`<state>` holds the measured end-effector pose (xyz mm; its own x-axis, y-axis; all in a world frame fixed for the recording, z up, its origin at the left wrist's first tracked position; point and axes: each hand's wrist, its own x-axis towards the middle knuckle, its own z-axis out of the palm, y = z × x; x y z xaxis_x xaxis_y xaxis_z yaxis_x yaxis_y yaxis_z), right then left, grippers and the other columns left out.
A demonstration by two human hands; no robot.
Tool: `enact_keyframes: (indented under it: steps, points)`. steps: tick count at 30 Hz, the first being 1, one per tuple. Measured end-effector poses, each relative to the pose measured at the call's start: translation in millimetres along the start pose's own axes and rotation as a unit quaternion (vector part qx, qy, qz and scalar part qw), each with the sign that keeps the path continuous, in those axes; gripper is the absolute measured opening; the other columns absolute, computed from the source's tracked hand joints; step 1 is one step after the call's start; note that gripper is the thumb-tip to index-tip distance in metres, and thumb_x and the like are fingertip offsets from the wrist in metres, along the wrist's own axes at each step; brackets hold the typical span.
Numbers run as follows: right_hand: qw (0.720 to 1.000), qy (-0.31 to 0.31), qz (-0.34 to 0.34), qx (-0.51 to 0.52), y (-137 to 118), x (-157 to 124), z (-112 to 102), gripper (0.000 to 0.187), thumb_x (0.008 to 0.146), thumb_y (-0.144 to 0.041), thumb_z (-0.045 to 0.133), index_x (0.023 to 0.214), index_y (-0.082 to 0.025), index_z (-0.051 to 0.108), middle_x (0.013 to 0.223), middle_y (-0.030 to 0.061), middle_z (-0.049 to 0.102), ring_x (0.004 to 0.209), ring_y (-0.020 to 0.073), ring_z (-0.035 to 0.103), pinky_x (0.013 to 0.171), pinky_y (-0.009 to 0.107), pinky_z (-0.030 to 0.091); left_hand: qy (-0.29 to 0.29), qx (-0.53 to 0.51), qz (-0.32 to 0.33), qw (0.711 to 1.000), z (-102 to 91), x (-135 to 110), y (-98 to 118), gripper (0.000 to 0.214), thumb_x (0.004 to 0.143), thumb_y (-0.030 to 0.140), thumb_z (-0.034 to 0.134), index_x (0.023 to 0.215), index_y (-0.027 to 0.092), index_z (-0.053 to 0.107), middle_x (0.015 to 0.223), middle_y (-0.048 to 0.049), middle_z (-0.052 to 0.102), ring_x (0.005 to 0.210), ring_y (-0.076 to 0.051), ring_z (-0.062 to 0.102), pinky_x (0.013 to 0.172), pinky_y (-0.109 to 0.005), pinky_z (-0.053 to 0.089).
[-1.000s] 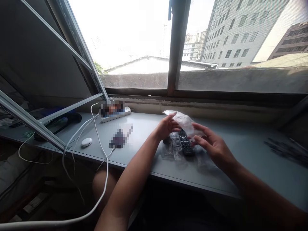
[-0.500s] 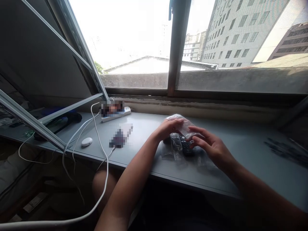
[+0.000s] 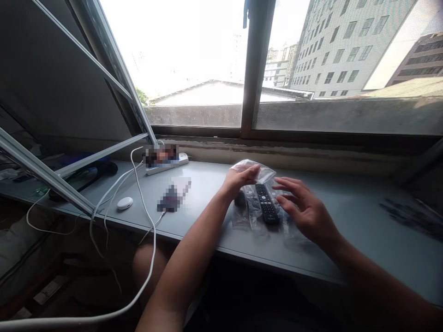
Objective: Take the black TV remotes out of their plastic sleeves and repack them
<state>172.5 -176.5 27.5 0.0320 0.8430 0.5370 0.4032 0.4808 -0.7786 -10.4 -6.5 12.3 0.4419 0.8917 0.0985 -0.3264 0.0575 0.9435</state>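
A clear plastic bag [image 3: 266, 174] is pinched in my left hand [image 3: 242, 179], raised a little over the desk. Below it lies a black remote control [image 3: 266, 205], its buttons facing up. To the remote's left, something dark sits in clear plastic wrapping [image 3: 245, 213], and more clear plastic [image 3: 294, 233] shows under my right hand. My right hand [image 3: 302, 205] hovers just right of the remote, fingers spread and holding nothing.
The grey desk [image 3: 207, 203] runs along the window. Left of my arms are a white round case [image 3: 125, 204], a blurred-out device on a cable and a white power strip [image 3: 166, 169]. White cables [image 3: 152, 258] loop past the front edge, near a metal frame [image 3: 74, 191].
My left hand has drawn the plastic bag up and left, uncovering more of the remote control. My right hand has come away from the bag and moved slightly right.
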Motion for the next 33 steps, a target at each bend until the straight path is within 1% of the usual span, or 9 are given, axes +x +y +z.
enact_keyframes:
  steps: [3,7,9,13,19,23,26,29,33]
  points:
    - [0.998,-0.011,-0.044,-0.048,-0.1,-0.4,0.3,0.041,0.108,-0.039,0.074,0.149,-0.033,0.074,0.158,0.0102,0.067,0.141,0.036,0.07,0.115,0.056,0.065,0.018,-0.007,-0.002,1.0,0.4,0.8,-0.8,0.063,0.066,0.061,0.105,0.099,0.013,0.081,0.088,-0.0048,0.076,0.075,-0.012,0.067,0.074,-0.027,0.053]
    - [0.99,-0.021,-0.084,-0.109,0.9,-0.7,-0.2,0.045,0.109,-0.036,0.072,0.154,-0.033,0.072,0.161,0.0085,0.068,0.149,0.0374,0.065,0.127,0.062,0.054,0.008,0.008,-0.01,1.0,0.7,0.6,-1.6,0.063,0.069,0.064,0.103,0.099,0.013,0.081,0.09,-0.0066,0.078,0.074,-0.014,0.071,0.069,-0.026,0.052]
    - [0.987,-0.029,-0.092,-0.128,1.6,-0.9,-0.5,0.046,0.109,-0.036,0.071,0.155,-0.033,0.071,0.162,0.0078,0.068,0.152,0.0376,0.062,0.129,0.062,0.051,0.001,0.021,-0.017,1.0,0.5,0.5,-1.8,0.064,0.071,0.065,0.102,0.102,0.013,0.081,0.094,-0.0092,0.08,0.076,-0.016,0.075,0.069,-0.027,0.052]
    - [0.984,-0.036,-0.092,-0.149,3.1,-1.3,-0.6,0.048,0.11,-0.037,0.07,0.157,-0.033,0.07,0.165,0.0078,0.066,0.153,0.0374,0.062,0.126,0.06,0.054,-0.005,0.039,-0.023,0.999,0.7,-0.7,-1.0,0.065,0.072,0.066,0.101,0.102,0.012,0.081,0.096,-0.012,0.082,0.077,-0.019,0.077,0.071,-0.029,0.055]
    - [0.983,-0.032,-0.079,-0.166,10.0,-1.4,0.2,0.044,0.109,-0.039,0.069,0.152,-0.032,0.073,0.161,0.0092,0.068,0.152,0.0383,0.062,0.126,0.06,0.053,-0.021,0.071,-0.019,0.997,3.8,-5.5,1.1,0.057,0.074,0.066,0.099,0.094,0.015,0.083,0.09,-0.0104,0.081,0.078,-0.02,0.076,0.073,-0.031,0.058]
    - [0.98,-0.033,-0.067,-0.183,13.1,-0.2,0.3,0.043,0.108,-0.045,0.07,0.146,-0.027,0.077,0.154,0.0132,0.072,0.146,0.0403,0.066,0.124,0.06,0.054,-0.06,0.095,-0.026,0.993,7.5,-9.1,1.3,0.056,0.073,0.063,0.101,0.097,0.014,0.086,0.094,-0.0116,0.082,0.083,-0.022,0.076,0.076,-0.033,0.061]
    - [0.981,-0.039,-0.065,-0.181,11.7,1.1,0.2,0.041,0.107,-0.047,0.071,0.142,-0.028,0.079,0.152,0.013,0.073,0.143,0.04,0.067,0.122,0.058,0.055,-0.092,0.101,-0.03,0.99,10.7,-11.9,3.3,0.057,0.073,0.061,0.101,0.102,0.014,0.087,0.097,-0.0124,0.083,0.086,-0.023,0.077,0.078,-0.034,0.062]
    - [0.984,-0.04,-0.059,-0.166,10.1,1.2,-0.7,0.038,0.108,-0.048,0.071,0.139,-0.031,0.082,0.154,0.0109,0.071,0.147,0.0396,0.065,0.124,0.058,0.053,-0.069,0.089,-0.03,0.993,13.0,-12.0,6.3,0.059,0.077,0.067,0.096,0.102,0.014,0.087,0.101,-0.0128,0.083,0.087,-0.023,0.076,0.075,-0.033,0.063]
    - [0.988,-0.028,-0.049,-0.146,11.1,-0.2,-2.7,0.037,0.109,-0.05,0.069,0.137,-0.031,0.084,0.158,0.0103,0.069,0.149,0.0396,0.063,0.126,0.058,0.051,-0.017,0.022,-0.043,0.999,12.1,-4.8,5.4,0.069,0.09,0.081,0.074,0.109,0.016,0.086,0.107,-0.0136,0.084,0.088,-0.023,0.076,0.066,-0.03,0.062]
